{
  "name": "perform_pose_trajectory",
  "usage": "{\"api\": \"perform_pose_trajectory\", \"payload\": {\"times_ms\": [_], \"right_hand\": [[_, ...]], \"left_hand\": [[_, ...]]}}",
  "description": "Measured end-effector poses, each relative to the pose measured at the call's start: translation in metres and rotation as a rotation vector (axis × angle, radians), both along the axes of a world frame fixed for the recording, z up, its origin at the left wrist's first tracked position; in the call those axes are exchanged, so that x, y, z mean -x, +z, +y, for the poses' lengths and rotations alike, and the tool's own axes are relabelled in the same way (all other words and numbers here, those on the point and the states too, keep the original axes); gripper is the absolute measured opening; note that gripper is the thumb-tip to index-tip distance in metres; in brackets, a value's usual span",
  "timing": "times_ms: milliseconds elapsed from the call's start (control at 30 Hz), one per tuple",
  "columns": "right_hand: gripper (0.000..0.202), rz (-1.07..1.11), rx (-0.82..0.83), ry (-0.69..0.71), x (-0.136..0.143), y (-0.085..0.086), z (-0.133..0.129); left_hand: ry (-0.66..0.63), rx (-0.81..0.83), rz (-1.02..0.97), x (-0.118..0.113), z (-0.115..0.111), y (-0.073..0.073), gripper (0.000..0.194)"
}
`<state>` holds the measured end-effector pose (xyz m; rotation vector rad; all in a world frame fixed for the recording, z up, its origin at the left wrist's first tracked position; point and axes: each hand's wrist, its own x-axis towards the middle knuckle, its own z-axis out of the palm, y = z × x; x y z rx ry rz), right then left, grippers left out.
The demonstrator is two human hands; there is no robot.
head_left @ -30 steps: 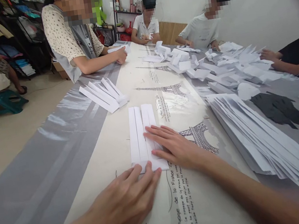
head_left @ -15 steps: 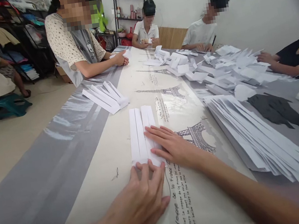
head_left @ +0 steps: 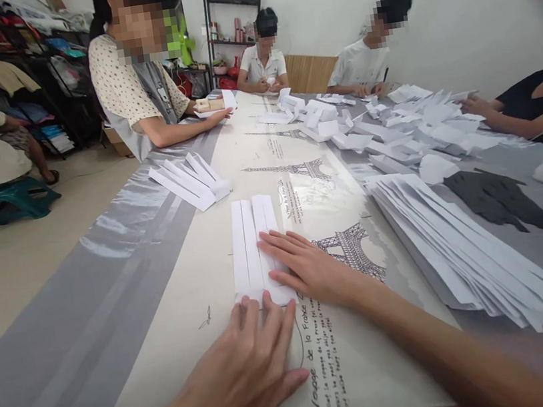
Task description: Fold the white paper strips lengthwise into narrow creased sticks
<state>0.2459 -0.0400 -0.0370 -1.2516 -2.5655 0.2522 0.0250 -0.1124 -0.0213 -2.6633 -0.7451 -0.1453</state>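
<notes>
A folded white paper piece (head_left: 244,248) with lengthwise slits or creases lies flat on the table cover in front of me. My left hand (head_left: 256,347) rests its spread, slightly bent fingertips on the paper's near edge, with the thumb off to the right. Across the right part of the paper lies my right hand (head_left: 305,263), its fingers stretched out and pressing down. Neither hand grasps anything. Beyond my hands, to the left, sit several similar folded paper pieces (head_left: 192,179).
A thick stack of long white paper sheets (head_left: 474,249) lies to my right. Behind it spreads a heap of folded papers (head_left: 411,120) beside a dark flat piece (head_left: 491,203). Several people sit around the table; one at left holds a tan block (head_left: 210,104) over white paper.
My left fingers have straightened a little at the near edge; the right hand stays on the paper. The person at left has parted their hands, and a tan block shows there.
</notes>
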Motion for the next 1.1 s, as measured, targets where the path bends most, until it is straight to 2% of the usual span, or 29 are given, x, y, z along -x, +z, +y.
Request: {"api": "perform_pose_trajectory", "payload": {"times_ms": [333, 433, 533, 700, 800, 967, 1100], "right_hand": [[0.057, 0.049, 0.027, -0.006, -0.001, 0.001, -0.001], [0.051, 0.062, 0.027, -0.004, -0.002, 0.003, 0.003], [0.042, 0.063, -0.007, -0.035, -0.004, 0.004, 0.020], [0.045, 0.026, -0.039, -0.032, -0.005, 0.002, 0.066], [0.045, 0.030, -0.071, -0.034, -0.002, 0.001, 0.084], [0.045, 0.057, -0.126, -0.076, 0.005, -0.005, 0.090], [0.045, 0.065, -0.143, -0.052, 0.006, -0.008, 0.090]], "left_hand": [[0.019, 0.034, -0.026, 0.002, -0.001, 0.001, 0.058], [0.011, 0.055, -0.026, 0.003, 0.000, -0.001, 0.056], [0.007, 0.061, -0.029, 0.005, 0.001, -0.002, 0.057], [0.004, 0.051, -0.053, 0.004, 0.003, -0.001, 0.058], [-0.010, 0.049, -0.088, 0.004, 0.003, -0.002, 0.059], [0.004, 0.045, -0.111, 0.001, -0.005, -0.005, 0.059], [0.041, 0.030, -0.108, -0.004, -0.011, -0.006, 0.057]]}}
